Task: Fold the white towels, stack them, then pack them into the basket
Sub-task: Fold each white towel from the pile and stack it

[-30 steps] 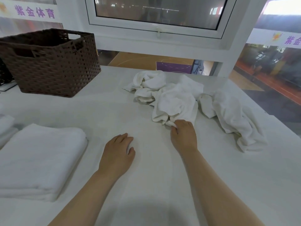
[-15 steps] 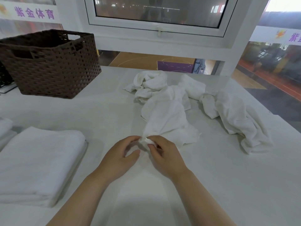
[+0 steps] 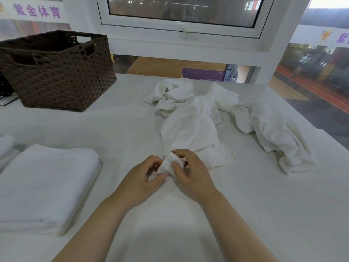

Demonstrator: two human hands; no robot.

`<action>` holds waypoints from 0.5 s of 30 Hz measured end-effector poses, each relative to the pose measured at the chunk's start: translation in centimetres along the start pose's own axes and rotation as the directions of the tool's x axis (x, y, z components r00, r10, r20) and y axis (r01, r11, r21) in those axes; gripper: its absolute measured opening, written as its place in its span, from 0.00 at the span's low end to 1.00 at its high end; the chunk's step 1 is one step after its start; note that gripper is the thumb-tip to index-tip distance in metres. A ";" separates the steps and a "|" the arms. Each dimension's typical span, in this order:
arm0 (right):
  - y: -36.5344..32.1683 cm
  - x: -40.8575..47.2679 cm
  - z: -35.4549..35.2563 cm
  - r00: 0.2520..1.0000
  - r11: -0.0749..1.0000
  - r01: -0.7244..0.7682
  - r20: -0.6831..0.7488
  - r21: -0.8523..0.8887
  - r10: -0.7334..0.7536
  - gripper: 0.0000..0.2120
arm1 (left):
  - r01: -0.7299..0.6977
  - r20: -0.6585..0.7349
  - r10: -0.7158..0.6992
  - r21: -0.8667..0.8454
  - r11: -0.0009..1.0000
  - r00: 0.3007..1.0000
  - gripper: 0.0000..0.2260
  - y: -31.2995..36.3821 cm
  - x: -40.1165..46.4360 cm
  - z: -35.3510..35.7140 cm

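Head camera, looking down at a white table (image 3: 245,214). Two bare forearms reach up from the bottom edge and meet just below the centre of the frame. The left hand (image 3: 140,176) curls its fingers and thumb around a bunched corner of a white towel (image 3: 190,133). The right hand (image 3: 192,174) pinches the same corner from the other side, thumb pressed on the cloth, fingers bent over it. The two hands nearly touch. The towel trails away from them toward the upper centre, rumpled and unfolded, running into a crumpled pile of towels (image 3: 175,91). Another loose towel (image 3: 279,135) lies at centre right.

In the upper left stands a dark brown woven basket (image 3: 62,80) with handle cutouts; its inside is not visible from here. At the lower left lies a stack of folded towels (image 3: 43,184).

Behind the table, a white-framed window (image 3: 181,29) fills the top of the frame, with purple lettering on white signs at both upper corners.
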State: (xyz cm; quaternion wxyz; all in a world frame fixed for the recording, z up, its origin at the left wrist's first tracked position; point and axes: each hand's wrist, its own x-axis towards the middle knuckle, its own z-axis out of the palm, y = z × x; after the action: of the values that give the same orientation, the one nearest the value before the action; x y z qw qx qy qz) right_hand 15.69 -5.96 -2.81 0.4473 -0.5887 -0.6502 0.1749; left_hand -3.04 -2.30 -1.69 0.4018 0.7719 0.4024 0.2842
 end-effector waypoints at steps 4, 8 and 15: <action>0.0 0.0 -0.1 0.984 0.988 0.142 0.112 -0.053 -0.136 0.18 | -0.011 -0.019 0.012 0.034 0.999 1.000 0.08 -0.5 0.3 -0.1; -0.3 0.2 0.0 0.986 0.963 0.148 0.103 -0.226 -0.128 0.18 | -0.064 -0.014 0.065 0.054 0.996 0.998 0.08 -0.7 0.2 -0.1; 0.7 0.1 -0.9 0.925 0.895 -0.079 -0.366 -0.439 -0.098 0.22 | -0.105 -0.069 0.116 0.147 0.984 0.991 0.09 -0.9 0.2 0.1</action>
State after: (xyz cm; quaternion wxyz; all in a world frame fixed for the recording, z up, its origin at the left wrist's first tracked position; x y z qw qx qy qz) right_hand 16.84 -5.96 -2.81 0.4182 -0.6949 -0.5768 -0.0982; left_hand -3.20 -1.84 -2.52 0.3133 0.8084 0.3932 0.3061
